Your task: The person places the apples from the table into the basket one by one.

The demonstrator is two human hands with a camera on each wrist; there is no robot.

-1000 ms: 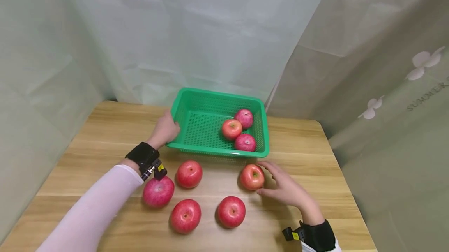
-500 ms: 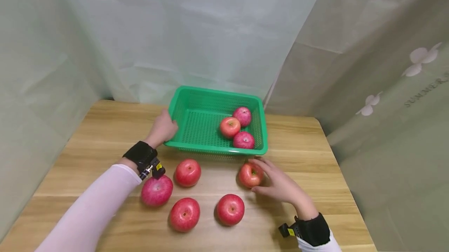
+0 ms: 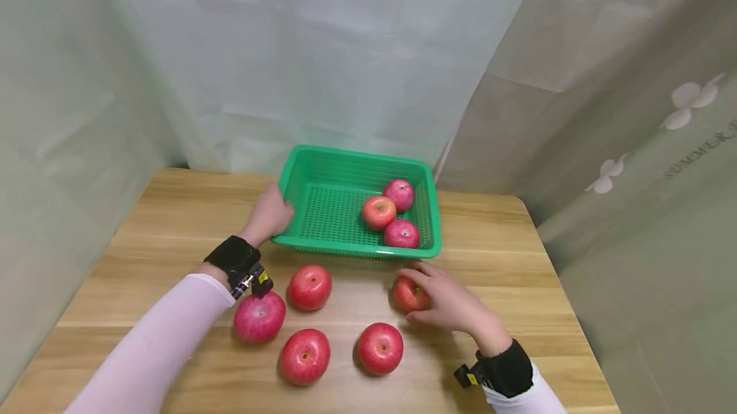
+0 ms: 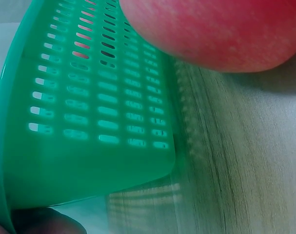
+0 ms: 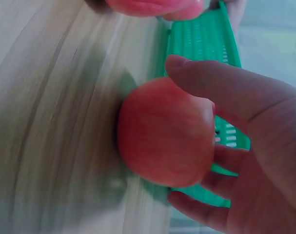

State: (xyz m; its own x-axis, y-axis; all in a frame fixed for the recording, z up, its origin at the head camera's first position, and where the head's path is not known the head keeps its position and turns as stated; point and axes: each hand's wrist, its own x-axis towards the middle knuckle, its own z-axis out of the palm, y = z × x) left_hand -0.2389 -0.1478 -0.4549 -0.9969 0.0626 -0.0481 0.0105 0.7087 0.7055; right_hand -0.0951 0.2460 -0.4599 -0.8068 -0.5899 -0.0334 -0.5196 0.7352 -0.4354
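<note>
Your left hand (image 3: 270,214) grips the left end of the green basket (image 3: 328,209); your right hand (image 3: 448,300) curves round one apple (image 5: 165,134) on the worktop (image 3: 489,228), in front of the basket's right half, though whether it grips cannot be told. This looks like the grasping step; next probably calls for lifting it into the basket beside the three apples (image 3: 379,213).

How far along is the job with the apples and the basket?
Looks done: three apples sit in the green basket, toward its right side. In hand: the left hand grips the basket's left end, while the right hand curves around another apple resting on the table; how firmly is hard to tell. Left, apparently: that apple plus four loose apples on the table.
</note>
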